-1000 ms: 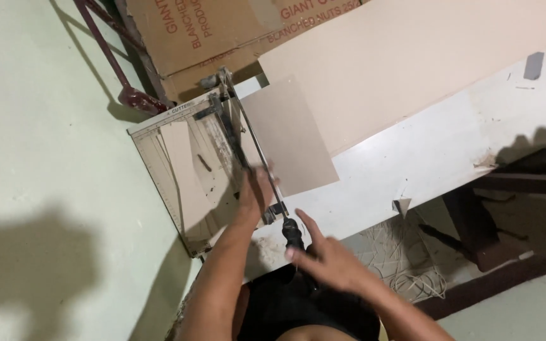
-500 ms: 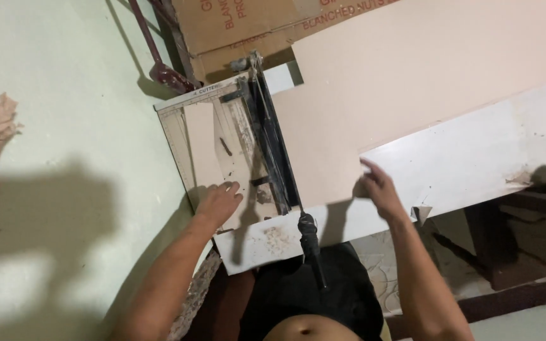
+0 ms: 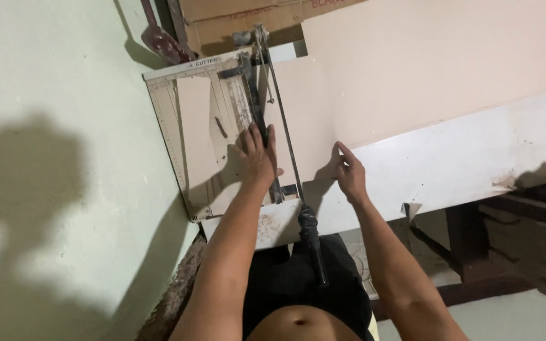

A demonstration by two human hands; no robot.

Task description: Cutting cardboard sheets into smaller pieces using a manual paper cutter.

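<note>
A manual tile cutter (image 3: pixel 200 120) with a pale base, a dark centre bar and a rail sits on the white workbench (image 3: pixel 462 170). A beige tile (image 3: pixel 308 113) lies across it, reaching out to the right of the rail. My left hand (image 3: pixel 257 158) presses flat on the tile at the centre bar, fingers spread. My right hand (image 3: pixel 349 173) rests against the tile's near right corner, fingers apart. The cutter's black-gripped handle (image 3: pixel 311 243) sticks out toward me between my arms, held by neither hand.
Larger beige tiles (image 3: pixel 437 63) lie on the bench at the right. A cardboard box (image 3: pixel 248 22) and a reddish metal stand (image 3: pixel 159 38) sit behind the cutter. A pale green wall (image 3: pixel 52 189) fills the left. A dark bench frame (image 3: pixel 475 252) lies lower right.
My right hand let go of the cutter handle and moved to the tile's corner. My left hand shifted onto the centre bar. The tile now lies flatter across the cutter.
</note>
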